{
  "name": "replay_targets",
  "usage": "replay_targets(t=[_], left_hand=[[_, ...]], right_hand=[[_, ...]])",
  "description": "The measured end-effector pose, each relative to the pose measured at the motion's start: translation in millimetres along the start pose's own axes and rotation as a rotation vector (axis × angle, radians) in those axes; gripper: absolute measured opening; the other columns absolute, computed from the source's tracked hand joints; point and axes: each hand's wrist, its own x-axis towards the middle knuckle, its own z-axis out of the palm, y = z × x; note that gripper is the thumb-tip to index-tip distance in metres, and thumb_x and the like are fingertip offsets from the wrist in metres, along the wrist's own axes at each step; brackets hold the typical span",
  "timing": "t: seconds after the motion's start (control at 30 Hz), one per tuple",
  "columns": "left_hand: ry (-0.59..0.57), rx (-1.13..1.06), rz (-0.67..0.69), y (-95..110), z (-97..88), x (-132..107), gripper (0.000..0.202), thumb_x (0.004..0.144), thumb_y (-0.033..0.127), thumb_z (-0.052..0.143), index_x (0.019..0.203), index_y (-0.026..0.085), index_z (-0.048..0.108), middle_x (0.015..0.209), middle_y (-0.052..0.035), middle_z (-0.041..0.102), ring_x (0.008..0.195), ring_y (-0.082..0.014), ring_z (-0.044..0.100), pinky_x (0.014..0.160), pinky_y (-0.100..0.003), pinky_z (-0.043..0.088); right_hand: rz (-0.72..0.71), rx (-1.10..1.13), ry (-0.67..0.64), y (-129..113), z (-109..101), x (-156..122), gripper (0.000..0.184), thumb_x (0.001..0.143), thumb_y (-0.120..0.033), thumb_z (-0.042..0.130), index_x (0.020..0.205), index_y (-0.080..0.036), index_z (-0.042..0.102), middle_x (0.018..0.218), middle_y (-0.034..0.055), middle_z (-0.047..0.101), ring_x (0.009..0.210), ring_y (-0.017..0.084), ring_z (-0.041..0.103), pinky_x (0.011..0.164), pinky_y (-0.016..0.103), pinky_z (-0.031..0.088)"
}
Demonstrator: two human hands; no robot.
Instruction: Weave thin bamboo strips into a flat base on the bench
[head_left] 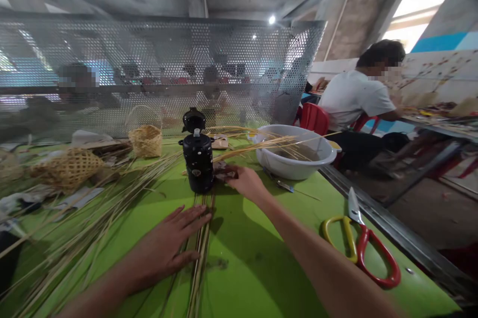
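Nearest, in front of the black bottle [199,163]: thin strips [201,258], flat on the green table [257,268]. Probably light, springy and prone to splitting; best held as a bundle, close to the bottle. Well to its near right, scissors [361,243]. Before it, left hand [175,236] laid flat, fingers spread over the strips, nothing clasped. Just right of its base, right hand [244,181], fingers curled, hold impossible to tell. Farther right, a bowl [295,166]; behind-left, a woven basket [146,143].
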Motion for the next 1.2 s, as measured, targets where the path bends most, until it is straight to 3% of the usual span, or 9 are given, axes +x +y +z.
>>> replay_targets(t=[0.1,0.23,0.43,0.67,0.8,1.07,1.2], left_hand=[[0.007,-0.001,-0.002,0,-1.9,-1,0.068,0.094,0.06,0.043,0.154,0.038,0.02,0.16,0.0004,0.025,0.146,-0.0253,0.03,0.121,-0.051,0.018],[0.021,-0.002,0.016,-1,-1.6,-4,0.064,0.095,0.06,0.043,0.152,0.038,0.028,0.159,0.0,0.029,0.144,-0.0268,0.033,0.12,-0.052,0.021],[0.094,-0.024,0.001,1,-3.3,-8,0.06,0.095,0.059,0.042,0.151,0.038,0.032,0.157,0.002,0.034,0.141,-0.026,0.039,0.121,-0.046,0.022],[0.111,-0.016,0.022,-7,4.7,-8,0.063,0.093,0.06,0.045,0.15,0.034,0.035,0.155,-0.0047,0.038,0.14,-0.029,0.04,0.119,-0.05,0.027],[0.191,-0.015,0.053,-14,13.3,-10,0.065,0.092,0.058,0.05,0.151,0.038,0.032,0.154,-0.0023,0.039,0.139,-0.0273,0.043,0.118,-0.046,0.03],[0.163,-0.099,0.013,-14,14.8,-12,0.061,0.093,0.058,0.048,0.15,0.041,0.033,0.156,-0.001,0.037,0.139,-0.0283,0.042,0.117,-0.05,0.03],[0.152,-0.143,0.0,-6,7.8,-15,0.063,0.092,0.06,0.047,0.149,0.036,0.037,0.155,-0.0044,0.039,0.139,-0.0284,0.042,0.117,-0.049,0.029]], right_hand=[[-0.007,-0.095,0.015,-1,-8,1,0.023,0.076,-0.024,0.067,0.095,-0.031,0.078,0.07,-0.0006,0.071,0.067,0.021,0.063,0.059,0.027,0.037],[-0.044,-0.209,0.067,-2,-14,0,0.019,0.081,-0.021,0.063,0.092,-0.028,0.077,0.08,0.0019,0.073,0.076,0.022,0.065,0.064,0.027,0.039],[-0.229,-0.486,0.273,-10,-22,7,0.04,0.085,-0.011,0.052,0.121,-0.025,0.063,0.115,0.0075,0.062,0.092,0.022,0.061,0.069,0.029,0.04],[-0.275,-0.884,0.137,-21,-22,39,0.033,0.09,-0.01,0.048,0.118,-0.023,0.058,0.111,0.0082,0.059,0.089,0.02,0.06,0.071,0.028,0.041],[-0.25,-0.928,0.132,-23,-15,60,0.028,0.094,-0.013,0.043,0.115,-0.023,0.059,0.108,0.0084,0.062,0.089,0.02,0.061,0.074,0.028,0.042],[-0.123,-0.929,0.226,-26,-15,105,0.036,0.1,-0.019,0.03,0.112,-0.017,0.063,0.11,0.0138,0.063,0.092,0.024,0.064,0.075,0.033,0.045],[-0.094,-0.877,0.194,-27,-15,111,0.036,0.098,-0.018,0.033,0.111,-0.018,0.067,0.104,0.0129,0.067,0.089,0.024,0.066,0.07,0.031,0.045]])
